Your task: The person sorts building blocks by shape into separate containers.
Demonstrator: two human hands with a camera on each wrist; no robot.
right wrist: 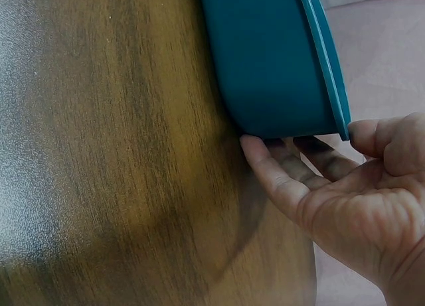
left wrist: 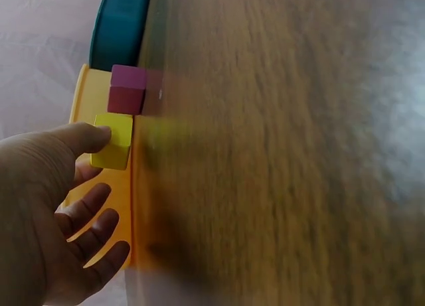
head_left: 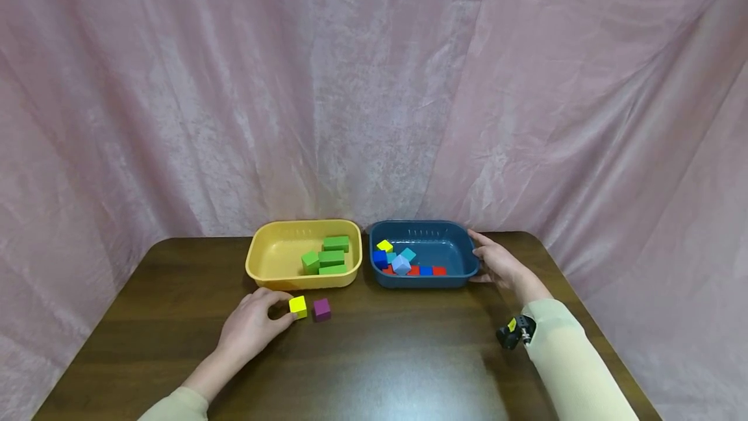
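A yellow cube (head_left: 298,307) is pinched between the thumb and a finger of my left hand (head_left: 251,323), just in front of the yellow bin (head_left: 263,282). The left wrist view shows the hand's other fingers spread apart, off the yellow cube (left wrist: 113,143). Close by on its right, a purple cube (head_left: 322,310) sits on the table. My right hand (head_left: 501,264) is at the right end of the dark blue bin (head_left: 429,282). In the right wrist view its fairly straight fingers touch the end wall of the blue bin (right wrist: 272,74), with the thumb beside the rim.
Several green blocks (head_left: 331,258) lie in the yellow bin's right half. Inside the blue bin are several red, blue, teal and yellow blocks and a light blue cube (head_left: 400,265), mostly toward its left. A pink curtain (head_left: 374,96) hangs behind the brown wooden table (head_left: 374,356).
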